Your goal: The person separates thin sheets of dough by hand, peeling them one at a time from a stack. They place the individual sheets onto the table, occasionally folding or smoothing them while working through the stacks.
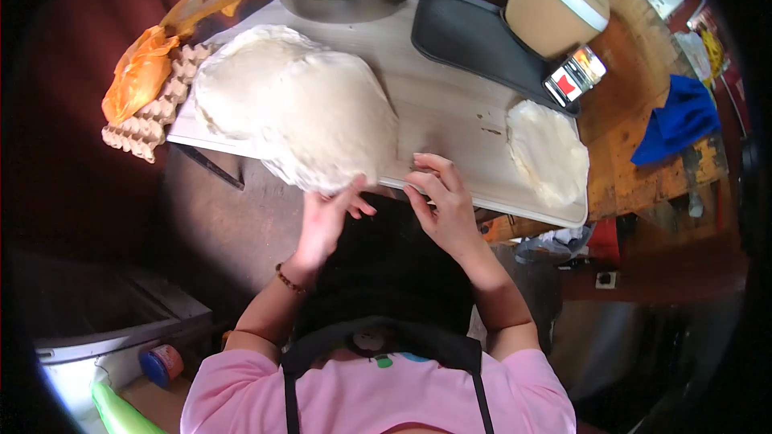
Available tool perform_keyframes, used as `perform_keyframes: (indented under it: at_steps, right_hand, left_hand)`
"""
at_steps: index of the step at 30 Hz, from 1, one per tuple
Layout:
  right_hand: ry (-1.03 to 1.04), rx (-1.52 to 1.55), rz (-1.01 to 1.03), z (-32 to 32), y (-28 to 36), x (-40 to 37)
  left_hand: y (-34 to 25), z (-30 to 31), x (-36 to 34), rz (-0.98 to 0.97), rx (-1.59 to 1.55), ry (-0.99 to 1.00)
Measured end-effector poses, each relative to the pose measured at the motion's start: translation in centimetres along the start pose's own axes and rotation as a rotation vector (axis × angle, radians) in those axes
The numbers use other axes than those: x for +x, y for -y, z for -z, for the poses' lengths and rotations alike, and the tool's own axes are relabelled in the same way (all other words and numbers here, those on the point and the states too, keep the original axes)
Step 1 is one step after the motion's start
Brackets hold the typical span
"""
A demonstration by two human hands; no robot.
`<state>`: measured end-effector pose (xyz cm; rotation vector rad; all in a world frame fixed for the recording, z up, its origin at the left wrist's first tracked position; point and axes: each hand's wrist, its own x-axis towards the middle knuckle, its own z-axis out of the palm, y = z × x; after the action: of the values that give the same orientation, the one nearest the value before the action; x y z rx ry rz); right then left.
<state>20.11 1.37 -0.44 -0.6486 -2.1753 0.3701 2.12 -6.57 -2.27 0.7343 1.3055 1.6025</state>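
Note:
Two large, overlapping rounds of pale dough lie on the left half of the tabletop, the front dough sheet (334, 120) hanging slightly over the near edge. My left hand (326, 221) is at that overhanging edge, with the thumb against the dough and the fingers underneath, pinching it. My right hand (441, 201) hovers just right of the dough at the table's front edge, fingers curved and apart, holding nothing. A smaller flat dough piece (548, 154) rests at the right end of the tabletop.
A steel bowl (346, 4) of shredded filling stands at the back. Beside it are a dark tray (474, 36), a beige lidded container (555, 4) and a phone (575, 76). Egg cartons (165, 104) with an orange bag (138, 76) sit left; a blue cloth (678, 120) lies right.

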Motion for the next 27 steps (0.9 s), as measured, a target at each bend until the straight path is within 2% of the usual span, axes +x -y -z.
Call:
perform_keyframes:
  at_steps: [4,5,8,11,13,15,19,22,27]
  right_hand:
    - [0.011,-0.019,0.021,0.5,0.2,-0.6]
    - [0.019,-0.032,0.047,0.6,0.2,-0.7]
    - [0.064,0.000,0.037,0.9,0.1,-1.3]
    - [0.091,0.051,0.026,0.7,0.1,-1.8]
    - [0.091,0.078,0.011,0.7,0.6,-2.1]
    - [0.111,0.082,0.034,0.6,1.4,-1.9]
    - [0.123,0.043,0.004,0.4,2.0,-2.0]
    - [0.118,-0.003,-0.029,0.7,2.2,-2.2]
    - [0.079,-0.185,0.102,0.7,2.0,-2.6]
  left_hand:
    - [2.8,-1.7,-2.1,0.204,-0.014,0.235]
    - [3.3,-1.7,-2.3,0.220,-0.017,0.243]
    - [3.8,-0.4,-2.2,0.222,0.027,0.504]
    - [2.6,1.3,-1.8,0.252,-0.114,0.461]
    - [2.6,2.2,-1.4,0.244,-0.070,0.459]
    - [2.5,2.5,-1.1,0.154,0.068,0.480]
    - [2.0,1.6,-1.3,0.058,0.059,0.491]
    - [0.9,0.6,-1.4,0.055,0.085,0.499]
    - [0.2,-0.6,-1.4,0.063,0.081,0.510]
